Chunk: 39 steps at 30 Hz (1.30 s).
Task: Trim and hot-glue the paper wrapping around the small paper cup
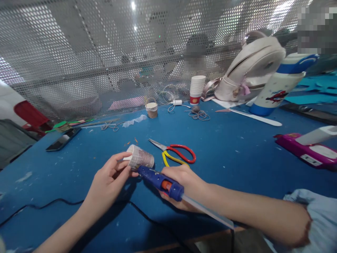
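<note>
My left hand [110, 175] grips a small paper cup [140, 157] by its rim, tilted on its side above the table. Brownish cord or thread appears wrapped around the cup's lower part. In my right hand [184, 184] is a blue hot glue gun [155, 177], with a long translucent glue stick [205, 211] sticking out of its back. The gun's nozzle points at the cup's side, close to my left fingertips; whether it touches cannot be made out. Just beyond my right hand lie scissors [168, 149] with one red and one yellow handle.
A black cord [142, 214] crosses the blue table [223, 151] near me. Behind stand a wrapped cup [152, 110], stacked paper cups [197, 89], a grey string bundle [198, 114], a backpack [247, 66] and a bottle [279, 88]. A phone [64, 139] lies left, a magenta device [308, 151] right.
</note>
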### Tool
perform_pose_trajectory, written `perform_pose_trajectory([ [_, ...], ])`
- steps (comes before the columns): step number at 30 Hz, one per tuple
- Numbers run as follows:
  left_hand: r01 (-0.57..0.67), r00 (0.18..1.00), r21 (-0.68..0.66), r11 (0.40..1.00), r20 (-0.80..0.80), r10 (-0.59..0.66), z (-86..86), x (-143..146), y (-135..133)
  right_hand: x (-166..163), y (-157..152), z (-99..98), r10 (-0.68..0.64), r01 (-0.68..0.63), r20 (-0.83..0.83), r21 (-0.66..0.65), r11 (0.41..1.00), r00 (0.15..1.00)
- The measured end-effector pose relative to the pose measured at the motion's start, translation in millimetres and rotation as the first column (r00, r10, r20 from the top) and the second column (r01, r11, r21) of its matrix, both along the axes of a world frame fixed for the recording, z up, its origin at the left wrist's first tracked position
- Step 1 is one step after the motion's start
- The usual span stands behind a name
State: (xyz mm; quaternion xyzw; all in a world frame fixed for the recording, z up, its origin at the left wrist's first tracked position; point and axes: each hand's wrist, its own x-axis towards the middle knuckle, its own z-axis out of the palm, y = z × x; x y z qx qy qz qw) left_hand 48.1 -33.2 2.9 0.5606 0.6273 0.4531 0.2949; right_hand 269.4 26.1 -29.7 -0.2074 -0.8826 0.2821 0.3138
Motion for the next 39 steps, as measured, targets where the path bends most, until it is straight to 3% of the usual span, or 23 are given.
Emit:
perform_pose_trajectory([
  [26,-0.009,0.999,0.036,0.999,-0.036,0.011,2.4,3.5,-1.1,2.1,-0.6,-0.6,-0.009,0.008,0.023,0.026,1.0,1.0],
  [30,-0.016,1.0,0.046,0.999,-0.007,0.016,-0.4,2.3,-0.3,3.1,0.0,-0.5,-0.018,0.018,0.028,-0.017,1.0,0.999],
  [39,-0.044,0.995,-0.021,0.999,0.093,0.046,-1.0,-9.2,3.4,0.1,0.8,3.0,0.028,-0.035,-0.109,-0.063,0.997,0.994],
])
